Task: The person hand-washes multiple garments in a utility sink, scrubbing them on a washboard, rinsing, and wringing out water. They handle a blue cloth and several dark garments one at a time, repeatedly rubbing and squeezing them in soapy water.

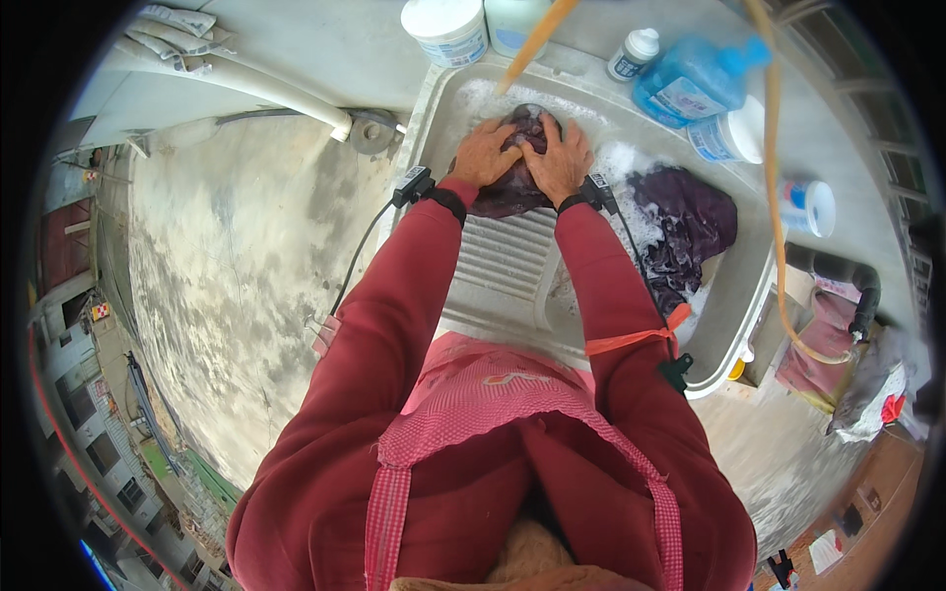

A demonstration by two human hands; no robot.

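I press both hands down on a dark purple cloth at the far end of the ribbed washboard inside the white wash basin. My left hand lies flat with fingers spread over the cloth's left side, and my right hand clamps its right side, fingers curled into the wet fabric. The two hands sit just beside each other, thumbs nearly touching. Soap foam clings to the basin near my right wrist. A second heap of dark purple laundry lies to the right in the basin. On the ledge beyond stand a blue detergent bottle and a white tub.
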